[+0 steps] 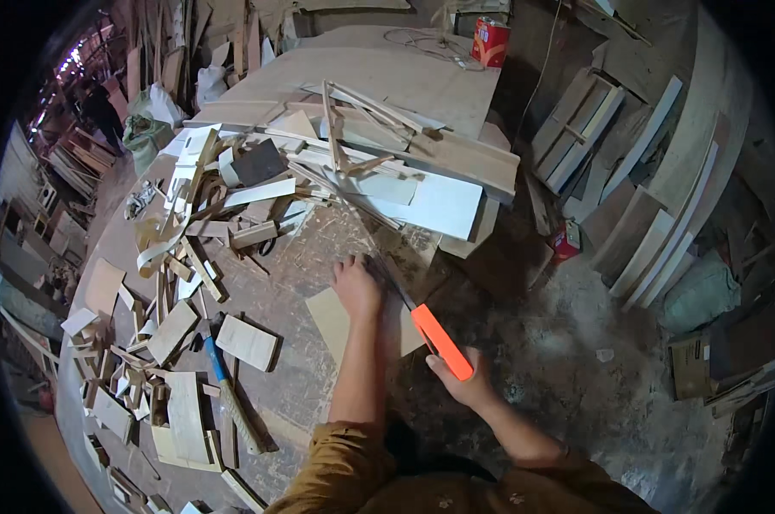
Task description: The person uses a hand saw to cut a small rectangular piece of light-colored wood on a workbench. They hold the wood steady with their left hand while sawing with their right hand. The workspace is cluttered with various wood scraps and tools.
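Observation:
My right hand point(464, 377) is closed round the orange handle of a handsaw point(440, 341). Its long, thin blade runs away to the upper left, across the right side of the worktable point(319, 248). Just left of the blade, my left hand point(356, 287) lies palm down with its fingers curled at the far edge of a thin pale board point(323, 319). The fingertips are partly hidden. My left forearm crosses over the board, whose other part shows between the forearm and the saw.
Wood offcuts point(182, 407) and a blue-headed hammer point(218, 355) crowd the table's left. Beyond my hands lie stacked strips and a white panel point(443, 206). A red can point(490, 43) stands at the back. Right of the table, a red box point(566, 240) and curved boards point(661, 244) occupy the floor.

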Demonstrator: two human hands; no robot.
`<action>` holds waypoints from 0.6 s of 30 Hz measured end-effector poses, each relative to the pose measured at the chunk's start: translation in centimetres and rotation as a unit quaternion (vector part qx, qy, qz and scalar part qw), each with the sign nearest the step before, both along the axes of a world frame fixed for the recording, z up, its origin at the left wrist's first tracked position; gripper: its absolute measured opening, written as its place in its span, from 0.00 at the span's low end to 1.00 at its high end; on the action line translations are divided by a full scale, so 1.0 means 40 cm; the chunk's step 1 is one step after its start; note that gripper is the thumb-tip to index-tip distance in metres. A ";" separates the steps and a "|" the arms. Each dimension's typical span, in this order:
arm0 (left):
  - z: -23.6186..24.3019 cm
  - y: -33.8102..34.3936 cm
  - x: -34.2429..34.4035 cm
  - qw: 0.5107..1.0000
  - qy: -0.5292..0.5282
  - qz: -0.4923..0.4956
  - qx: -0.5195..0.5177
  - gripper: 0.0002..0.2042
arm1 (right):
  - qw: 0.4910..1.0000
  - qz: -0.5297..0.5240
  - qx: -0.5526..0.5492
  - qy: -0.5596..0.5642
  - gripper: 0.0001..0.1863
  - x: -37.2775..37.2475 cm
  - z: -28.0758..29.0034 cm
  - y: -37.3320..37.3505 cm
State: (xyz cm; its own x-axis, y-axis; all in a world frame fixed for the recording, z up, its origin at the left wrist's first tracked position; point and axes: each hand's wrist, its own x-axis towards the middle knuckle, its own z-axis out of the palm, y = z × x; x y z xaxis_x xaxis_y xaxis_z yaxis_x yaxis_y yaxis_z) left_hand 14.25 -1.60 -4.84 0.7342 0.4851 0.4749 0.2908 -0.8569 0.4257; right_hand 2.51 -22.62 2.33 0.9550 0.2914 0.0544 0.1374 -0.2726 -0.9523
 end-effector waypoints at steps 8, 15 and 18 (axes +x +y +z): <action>0.024 -0.016 -0.009 0.996 0.065 -0.003 -0.064 0.09 | 0.995 -0.042 -0.074 0.049 0.10 -0.370 0.017 -0.287; 0.015 -0.001 0.005 0.995 0.087 0.000 -0.043 0.14 | 0.998 -0.008 -0.012 0.067 0.16 -0.175 0.013 -0.158; -0.005 0.002 -0.018 0.996 0.081 0.022 -0.039 0.13 | 0.974 0.006 -0.148 0.169 0.15 -0.186 0.060 -0.176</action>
